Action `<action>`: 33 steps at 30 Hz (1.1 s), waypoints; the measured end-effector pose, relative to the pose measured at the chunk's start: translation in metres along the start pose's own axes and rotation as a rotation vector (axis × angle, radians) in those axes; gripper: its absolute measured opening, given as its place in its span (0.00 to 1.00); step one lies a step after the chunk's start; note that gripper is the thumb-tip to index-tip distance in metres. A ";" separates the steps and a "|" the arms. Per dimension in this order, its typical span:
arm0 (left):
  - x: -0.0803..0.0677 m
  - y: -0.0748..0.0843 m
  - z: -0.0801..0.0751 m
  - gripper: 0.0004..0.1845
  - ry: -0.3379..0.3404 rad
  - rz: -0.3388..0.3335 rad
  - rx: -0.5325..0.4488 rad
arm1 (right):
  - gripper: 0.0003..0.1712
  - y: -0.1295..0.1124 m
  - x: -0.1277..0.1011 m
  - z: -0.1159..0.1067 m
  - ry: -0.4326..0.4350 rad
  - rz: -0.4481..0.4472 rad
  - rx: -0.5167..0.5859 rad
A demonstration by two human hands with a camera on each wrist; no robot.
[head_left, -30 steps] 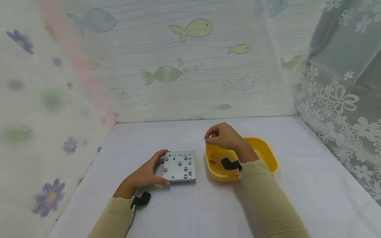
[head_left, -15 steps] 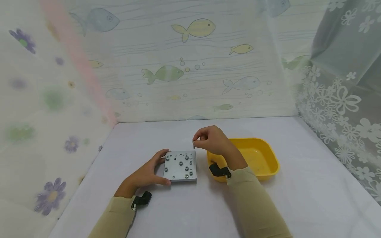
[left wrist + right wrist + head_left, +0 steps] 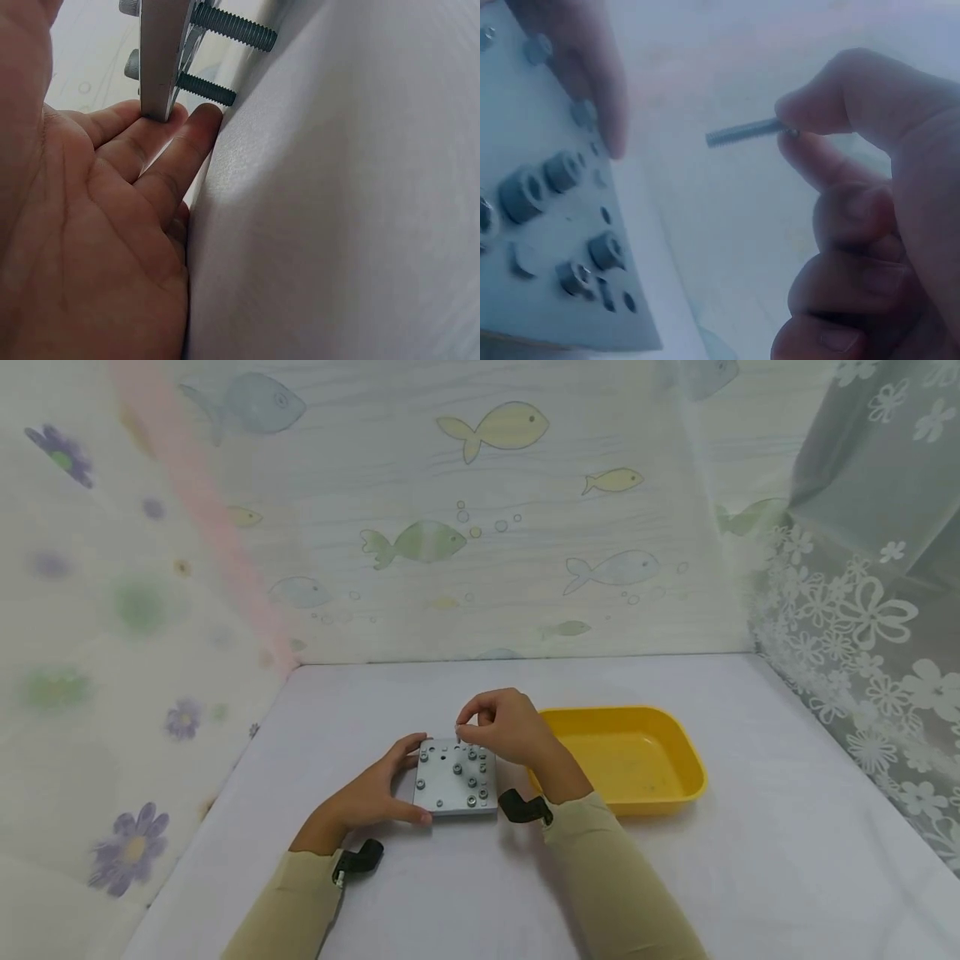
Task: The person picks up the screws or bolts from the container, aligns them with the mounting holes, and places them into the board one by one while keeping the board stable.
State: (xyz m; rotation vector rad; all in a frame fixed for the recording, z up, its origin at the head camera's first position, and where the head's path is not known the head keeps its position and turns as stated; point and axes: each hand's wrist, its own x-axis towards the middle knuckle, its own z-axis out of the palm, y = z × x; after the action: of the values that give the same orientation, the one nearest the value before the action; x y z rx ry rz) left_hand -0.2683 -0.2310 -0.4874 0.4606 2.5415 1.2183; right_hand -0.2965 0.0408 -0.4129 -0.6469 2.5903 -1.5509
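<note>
On the table, a square grey metal plate [image 3: 441,787] carries several socket head screws and some bare holes. My left hand [image 3: 371,797] grips its left side, thumb at the near edge and fingers at the far corner. In the left wrist view, threaded shanks [image 3: 236,28] stick out beneath the plate. My right hand [image 3: 506,731] pinches one screw [image 3: 742,133] between thumb and index finger; its head is hidden by the fingertips. That screw's threaded end points at the plate in the right wrist view. In the head view it sits over the plate's far edge.
A yellow plastic tub [image 3: 701,772] stands right of the plate, its left end partly behind my right forearm. White cloth [image 3: 450,893] covers the table. Patterned curtains [image 3: 480,610] hang along the back and both sides.
My right hand has moved left from over the yellow tub to the plate's far edge, with the screw in its fingers. The left hand has kept its grip on the plate.
</note>
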 end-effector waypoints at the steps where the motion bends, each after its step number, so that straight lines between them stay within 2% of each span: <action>1: 0.000 0.000 0.000 0.69 -0.001 0.001 0.000 | 0.02 0.000 0.001 0.003 0.004 0.002 -0.004; 9: -0.001 -0.002 -0.002 0.69 -0.001 0.012 -0.002 | 0.02 0.003 0.005 0.032 0.041 0.071 -0.054; 15: -0.003 -0.001 -0.003 0.69 -0.006 0.020 -0.005 | 0.03 0.003 0.005 0.046 0.058 0.148 -0.076; 22: -0.002 0.000 -0.003 0.69 -0.014 0.038 -0.018 | 0.02 0.004 0.003 0.051 0.090 0.182 -0.088; 33: 0.000 0.000 -0.002 0.68 -0.019 0.041 -0.027 | 0.02 0.003 0.001 0.051 0.087 0.198 -0.110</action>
State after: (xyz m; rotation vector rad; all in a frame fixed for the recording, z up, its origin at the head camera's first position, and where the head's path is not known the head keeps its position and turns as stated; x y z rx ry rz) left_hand -0.2686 -0.2324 -0.4860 0.5186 2.5080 1.2549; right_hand -0.2856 -0.0008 -0.4401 -0.3235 2.7214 -1.4153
